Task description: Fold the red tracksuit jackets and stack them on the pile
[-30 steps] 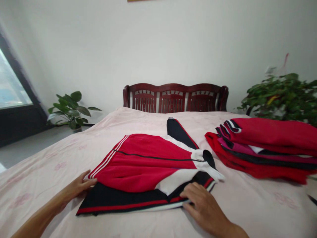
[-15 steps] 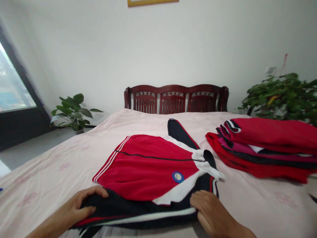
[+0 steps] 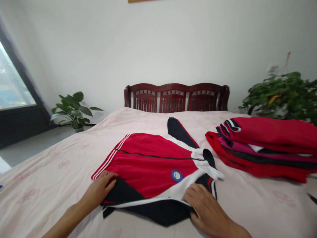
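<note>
A red, white and black track jacket (image 3: pixel 148 168) lies spread on the bed, with white stripes along its left edge and a round blue badge (image 3: pixel 176 176) on the red. My left hand (image 3: pixel 99 189) rests on its lower left corner, beside a black flap (image 3: pixel 126 191), and seems to hold that edge. My right hand (image 3: pixel 204 206) presses on the white and black band at the lower right, holding the fabric. A black sleeve (image 3: pixel 178 130) stretches toward the headboard.
A stack of folded red and black garments (image 3: pixel 262 148) lies on the pale pink bedspread (image 3: pixel 44 188) to the right. A dark wooden headboard (image 3: pixel 177 97) stands ahead. Leafy potted plants (image 3: pixel 73 110) (image 3: pixel 279 96) flank the bed, with a window (image 3: pixel 12 79) at the far left.
The black lower part has shifted from a bunched fold into a flatter flap, and the round badge has come into view since the earliest frame. Both hands have moved up and inward.
</note>
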Tool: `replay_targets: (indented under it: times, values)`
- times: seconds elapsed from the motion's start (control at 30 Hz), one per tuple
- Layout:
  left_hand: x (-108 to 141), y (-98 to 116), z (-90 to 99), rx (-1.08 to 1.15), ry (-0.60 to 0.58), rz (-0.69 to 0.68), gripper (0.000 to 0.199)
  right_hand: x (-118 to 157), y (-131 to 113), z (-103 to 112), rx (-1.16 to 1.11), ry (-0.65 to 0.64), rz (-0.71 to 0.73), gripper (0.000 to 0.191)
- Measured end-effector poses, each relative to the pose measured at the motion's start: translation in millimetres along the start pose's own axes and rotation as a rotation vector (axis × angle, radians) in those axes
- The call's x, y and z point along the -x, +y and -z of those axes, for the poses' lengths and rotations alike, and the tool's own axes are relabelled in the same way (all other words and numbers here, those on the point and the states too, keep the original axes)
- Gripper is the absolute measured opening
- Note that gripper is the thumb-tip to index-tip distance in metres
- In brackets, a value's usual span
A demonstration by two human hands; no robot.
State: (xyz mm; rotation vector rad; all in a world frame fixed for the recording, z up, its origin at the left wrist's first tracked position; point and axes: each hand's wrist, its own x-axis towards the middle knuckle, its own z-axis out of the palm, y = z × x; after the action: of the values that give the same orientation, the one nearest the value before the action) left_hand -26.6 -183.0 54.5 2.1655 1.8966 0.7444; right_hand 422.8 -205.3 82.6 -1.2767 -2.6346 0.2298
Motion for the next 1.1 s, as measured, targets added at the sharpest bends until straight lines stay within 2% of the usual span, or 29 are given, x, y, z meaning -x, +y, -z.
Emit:
replay_targets:
  times: [0.07,0.13,0.23,0.4,0.57,0.63,0.7,0.8,0.87,1.0,1.1]
  values:
    - [7,-1,-1.7,-0.161,0.053,-0.069,0.032,-6,-2,-4,0.017,0.034,-0.004,0.031]
    - [10,0,-0.3,-0.276,0.082,-0.116,0.036,-11,-4,-8,0.017,0.066,0.015,0.032]
    - [10,3,1.4,-0.299,0.022,-0.153,0.037,-14,-2,-12,0.014,0.082,0.04,0.04]
    - [11,9,2.8,-0.335,-0.041,-0.135,0.028,-6,4,-16,0.013,-0.053,0.002,0.042]
    - [-1,19,13.1,-0.311,-0.098,-0.088,0.027,-13,-1,7,-0.009,-0.275,-0.116,0.029]
    - [-12,22,13.4,-0.252,-0.08,-0.126,0.029,-22,-4,21,-0.082,-0.353,-0.143,0.026]
    - [-22,24,8.7,-0.205,-0.067,-0.206,0.033,-28,-6,31,-0.183,-0.364,-0.138,0.03]
    - [-28,20,-3.4,-0.208,-0.191,-0.286,0.045,-25,-9,35,-0.208,-0.345,-0.081,0.045]
    - [-24,13,-8.8,-0.203,-0.275,-0.288,0.046,-16,-12,30,-0.162,-0.333,-0.05,0.051]
    - [4,0,-5.4,-0.105,-0.243,-0.269,0.044,-1,-18,8,-0.146,-0.233,0.011,0.059]
    - [31,6,2.3,-0.059,-0.264,-0.339,0.056,-2,-25,-5,-0.132,-0.245,0.015,0.034]
